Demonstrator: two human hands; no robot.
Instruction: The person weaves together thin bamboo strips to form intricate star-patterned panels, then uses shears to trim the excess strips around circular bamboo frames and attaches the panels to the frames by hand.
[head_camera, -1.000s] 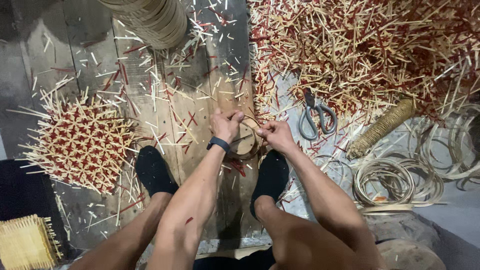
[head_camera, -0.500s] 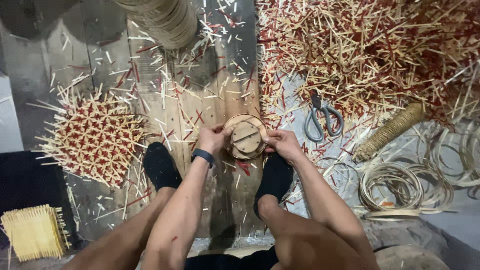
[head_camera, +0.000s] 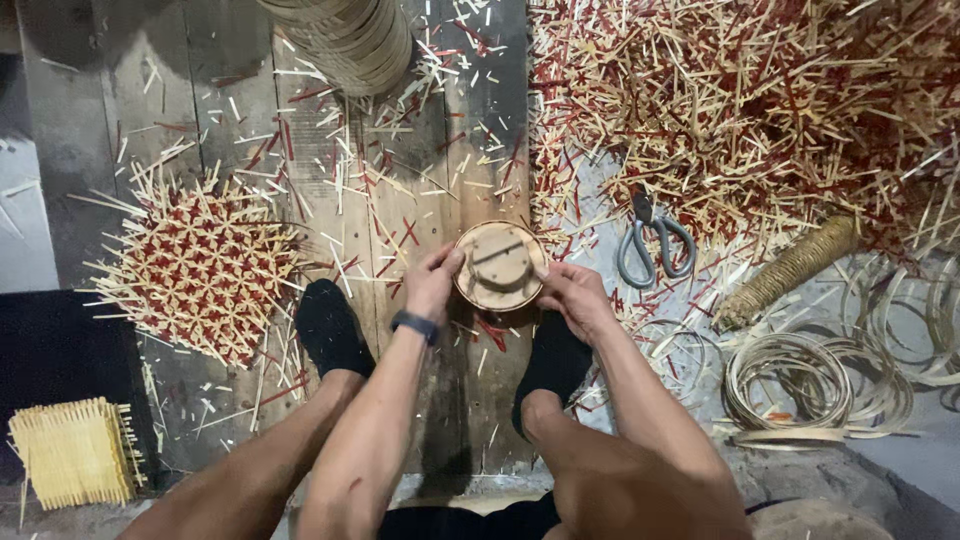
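Between both feet, over floorboards: left hand (head_camera: 432, 285) and right hand (head_camera: 573, 297), each clamped on opposite rims of round wooden mould (head_camera: 498, 266). Right: scissors (head_camera: 653, 243), twine spool (head_camera: 787, 271), coiled cane strips (head_camera: 800, 385). Left: woven red-and-straw panel (head_camera: 200, 268). Far right: heap of offcuts (head_camera: 760, 100).
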